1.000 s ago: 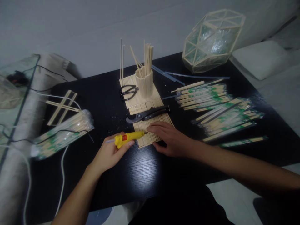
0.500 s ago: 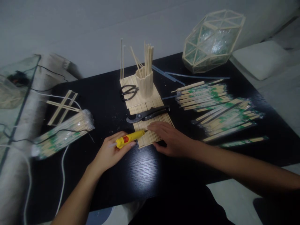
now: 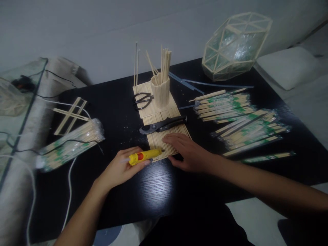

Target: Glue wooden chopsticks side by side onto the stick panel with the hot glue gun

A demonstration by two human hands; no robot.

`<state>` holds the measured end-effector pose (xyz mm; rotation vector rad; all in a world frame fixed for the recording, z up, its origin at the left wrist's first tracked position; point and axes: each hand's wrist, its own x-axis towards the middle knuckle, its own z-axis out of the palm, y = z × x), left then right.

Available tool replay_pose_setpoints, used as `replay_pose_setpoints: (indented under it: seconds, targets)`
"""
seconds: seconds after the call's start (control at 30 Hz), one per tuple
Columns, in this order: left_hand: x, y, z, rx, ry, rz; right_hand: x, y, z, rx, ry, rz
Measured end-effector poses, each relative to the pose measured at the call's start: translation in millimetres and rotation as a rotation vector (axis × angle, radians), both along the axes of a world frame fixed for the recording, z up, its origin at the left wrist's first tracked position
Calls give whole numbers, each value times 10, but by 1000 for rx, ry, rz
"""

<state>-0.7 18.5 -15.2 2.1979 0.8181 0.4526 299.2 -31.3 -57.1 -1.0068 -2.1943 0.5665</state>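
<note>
My left hand [image 3: 125,167] is closed around a yellow glue gun [image 3: 143,156], whose dark tip points right, over the near end of a mat of wooden sticks [image 3: 156,145]. My right hand [image 3: 187,152] lies with fingers stretched out on the mat's right side, thumb apart at its near edge. Black pliers-like cutters [image 3: 164,124] lie across the mat beyond both hands. Farther back, a wooden panel [image 3: 147,111] carries a stick-built cup [image 3: 161,94] full of sticks and black-handled scissors [image 3: 142,100].
Wrapped chopsticks [image 3: 251,131] lie in piles on the right of the black table [image 3: 115,205]. A faceted frame [image 3: 235,48] stands at the back right. To the left are a bag of chopsticks [image 3: 74,145], a crossed stick frame [image 3: 70,116] and a white cable [image 3: 69,191].
The glue gun's tip has moved slightly right and nearer me, towards the mat's near edge. My right hand stays on the mat. The whole view has shifted a little.
</note>
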Motion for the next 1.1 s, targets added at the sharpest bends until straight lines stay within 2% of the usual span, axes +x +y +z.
replay_pose_setpoints:
  seconds: [0.33,0.63,0.97,1.1]
  targets:
    - [39,1,77,-56,8,-59,0,1,3,-2,18,-1]
    - [18,0,22,-18,-9,15,1,4,3,8,-5,0]
    - [30,4,72,-49,-3,-104,3,-4,7,4,-9,-6]
    - [18,-8,54,-73,8,-44,-1,1,1,8,-8,-3]
